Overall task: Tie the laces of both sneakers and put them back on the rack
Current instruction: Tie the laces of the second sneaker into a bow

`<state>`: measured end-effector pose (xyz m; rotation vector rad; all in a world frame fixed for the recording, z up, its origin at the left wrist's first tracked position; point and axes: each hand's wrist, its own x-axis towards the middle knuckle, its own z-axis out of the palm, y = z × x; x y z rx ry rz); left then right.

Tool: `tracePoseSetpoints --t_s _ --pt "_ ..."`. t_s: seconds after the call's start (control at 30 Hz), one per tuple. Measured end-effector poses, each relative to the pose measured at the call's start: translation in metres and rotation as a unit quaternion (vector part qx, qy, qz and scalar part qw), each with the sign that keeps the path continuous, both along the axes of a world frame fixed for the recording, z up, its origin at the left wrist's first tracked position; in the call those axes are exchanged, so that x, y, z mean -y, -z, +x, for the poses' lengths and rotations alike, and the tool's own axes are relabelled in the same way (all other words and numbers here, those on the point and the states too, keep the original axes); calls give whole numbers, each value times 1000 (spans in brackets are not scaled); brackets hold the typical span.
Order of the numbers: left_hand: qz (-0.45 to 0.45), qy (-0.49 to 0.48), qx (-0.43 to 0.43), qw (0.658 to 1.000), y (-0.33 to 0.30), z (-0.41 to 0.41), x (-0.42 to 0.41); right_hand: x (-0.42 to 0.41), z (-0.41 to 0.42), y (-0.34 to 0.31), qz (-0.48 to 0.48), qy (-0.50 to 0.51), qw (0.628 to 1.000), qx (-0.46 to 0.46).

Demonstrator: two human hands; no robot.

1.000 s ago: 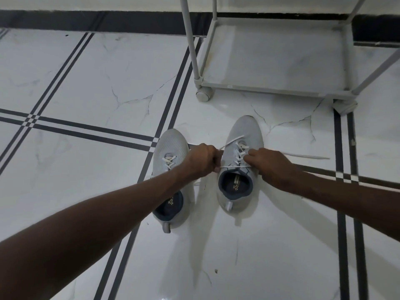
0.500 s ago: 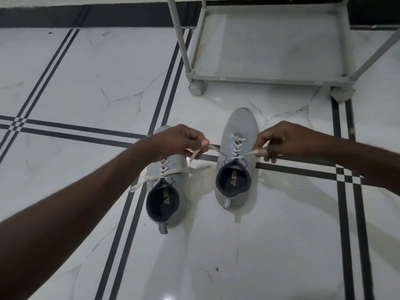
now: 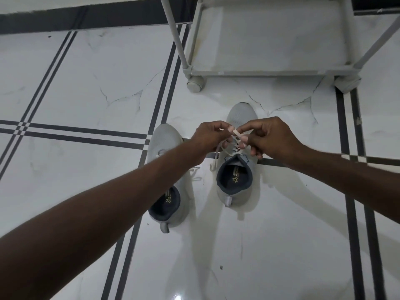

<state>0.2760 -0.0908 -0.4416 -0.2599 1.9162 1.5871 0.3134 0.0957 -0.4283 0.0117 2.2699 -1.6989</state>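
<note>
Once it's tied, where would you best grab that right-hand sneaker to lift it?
Probably at the heel of the right sneaker, coming from above on the near side: its dark collar opens upward, so fingers can hook inside, thumb against the heel tab.

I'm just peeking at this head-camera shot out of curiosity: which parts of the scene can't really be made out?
- White laces of the right grey knit sneaker: the left hand and right hand cover the crossing, so whether any knot exists is unclear.
- Left grey knit sneaker: the left forearm hides its laces.
- White metal shoe rack: the top edge cuts off its upper shelves.
- Insole print: too small to read.
</note>
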Motion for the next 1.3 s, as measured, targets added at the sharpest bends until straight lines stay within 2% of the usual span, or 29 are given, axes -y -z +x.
tracePoseSetpoints --t_s 0.13,0.4,0.57,0.7,0.83,0.97,1.03,1.07,1.1,1.17,1.23,1.3 --pt "52 77 26 995 1 0 -1 6 -1 -1 40 -23 999 -30" --pt "59 19 63 996 7 -1 -4 12 1 0 107 -63 990 -67" --pt "131 26 125 983 6 1 1 14 -5 2 124 -49 989 -63" --pt "166 20 158 973 3 4 3 14 -6 5 74 -50 996 -29" --pt "123 9 105 987 6 6 -1 15 -10 13 17 -39 998 45" --pt "122 17 71 990 5 6 4 4 -14 16 -39 -47 992 106" --pt "74 63 -1 995 3 5 7 1 -16 18 -53 -57 989 127" --pt "19 102 -62 993 2 3 8 0 -17 19 -57 -57 987 137" --pt "-50 143 -133 979 2 0 8 -1 -19 20 -60 -56 986 146" --pt "-166 200 -258 931 1 -2 8 -2 -21 22 -62 -52 983 165" --pt "-221 220 -335 889 1 1 5 -3 -23 22 -67 -51 980 183" --pt "-249 216 -380 864 2 7 1 1 -25 21 -70 -56 977 195"
